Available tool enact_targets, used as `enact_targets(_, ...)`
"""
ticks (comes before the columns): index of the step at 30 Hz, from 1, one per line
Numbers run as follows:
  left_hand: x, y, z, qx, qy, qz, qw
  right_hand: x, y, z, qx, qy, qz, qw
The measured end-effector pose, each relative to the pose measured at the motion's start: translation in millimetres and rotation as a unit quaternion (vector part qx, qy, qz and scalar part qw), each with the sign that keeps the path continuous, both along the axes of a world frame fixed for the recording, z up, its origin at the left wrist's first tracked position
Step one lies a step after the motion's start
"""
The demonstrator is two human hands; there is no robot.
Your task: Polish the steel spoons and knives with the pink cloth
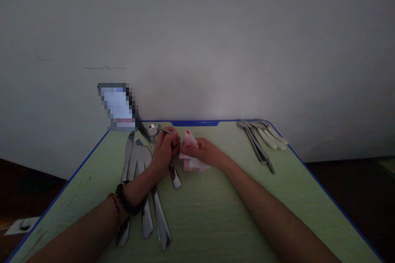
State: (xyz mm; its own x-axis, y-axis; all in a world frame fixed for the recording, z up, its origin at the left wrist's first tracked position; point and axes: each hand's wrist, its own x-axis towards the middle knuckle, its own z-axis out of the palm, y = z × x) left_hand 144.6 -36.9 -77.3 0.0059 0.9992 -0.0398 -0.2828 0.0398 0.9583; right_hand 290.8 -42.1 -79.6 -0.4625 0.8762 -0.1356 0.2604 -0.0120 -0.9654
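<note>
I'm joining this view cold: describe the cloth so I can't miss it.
Start at the green table with the blue edge and look to its far half, just right of the left hand. The cloth is bunched in the right hand. It is soft, pale pink and white, unlike the hard cutlery on either side.

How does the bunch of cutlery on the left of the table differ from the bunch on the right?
The left bunch is fanned out, with gaps between its handles, while the right bunch lies gathered closely together. The handles showing in the left bunch are shiny metal; the right bunch includes some white ones. The left arm partly covers the left bunch, but no arm crosses the right bunch. Both lie on the green table.
</note>
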Motion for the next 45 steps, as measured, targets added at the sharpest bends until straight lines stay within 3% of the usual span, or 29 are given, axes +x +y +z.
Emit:
enact_targets(6,-1,1,-3.4,0.002,-0.026,-0.020,0.999,0,1,-2.1,0.004,-0.007,-0.005,1.000)
enact_targets(15,2,-3,-2.4,0.068,0.092,-0.034,0.993,2,2,-1.5,0.010,-0.020,-0.012,1.000)
enact_targets(24,-1,3,2.1,0.090,0.008,0.076,0.993,1,0,-0.6,0.002,-0.017,0.017,1.000)
enact_targets(30,0,3,-0.3,0.050,0.034,0.014,0.998,2,2,-3.2,0.004,-0.008,0.017,1.000)
enact_targets(34,-2,2,-2.6,0.054,0.104,-0.031,0.993,2,3,-4.8,-0.005,0.009,0.000,1.000)
enact_targets(39,-3,2,-0.3,0.096,0.182,-0.043,0.978,2,0,-0.2,-0.038,0.056,-0.022,0.997)
enact_targets(45,-2,1,0.2,0.094,0.166,-0.047,0.981,2,-2,5.6,-0.061,0.077,-0.046,0.994)
